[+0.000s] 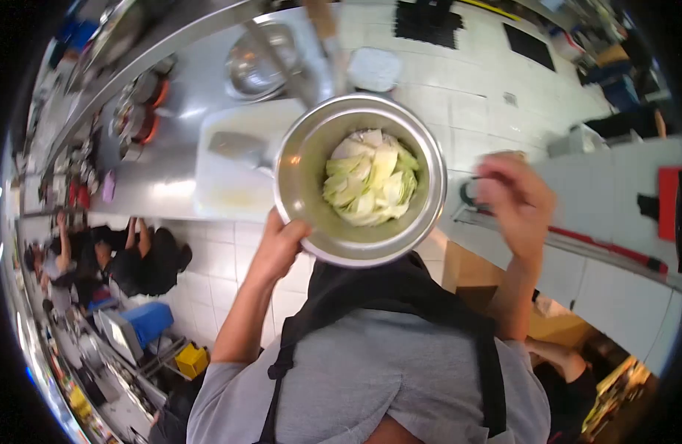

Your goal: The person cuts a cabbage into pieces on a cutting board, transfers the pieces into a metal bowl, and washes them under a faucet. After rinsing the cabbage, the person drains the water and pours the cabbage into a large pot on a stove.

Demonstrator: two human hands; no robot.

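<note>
A deep steel pot (296,200) is in front of my body, with cut pale green and white leafy vegetable pieces (370,177) at its bottom. My left hand (283,248) grips the pot's rim at the lower left, fingers on the outside and thumb over the edge. To the right of the pot, touching nothing that I can see, is my right hand (515,196). It is raised and blurred by motion, so the pose of its fingers is unclear. A wide knife (236,146) lies on a white cutting board (215,181) just left of the pot.
The steel counter (174,159) holds a steel bowl (261,61) and, farther left, pots over glowing burners (157,96). Several people in dark clothes (141,263) stand at the left. White cabinets (596,274) with a red-edged top are at the right. Another person's arm (559,357) shows at lower right.
</note>
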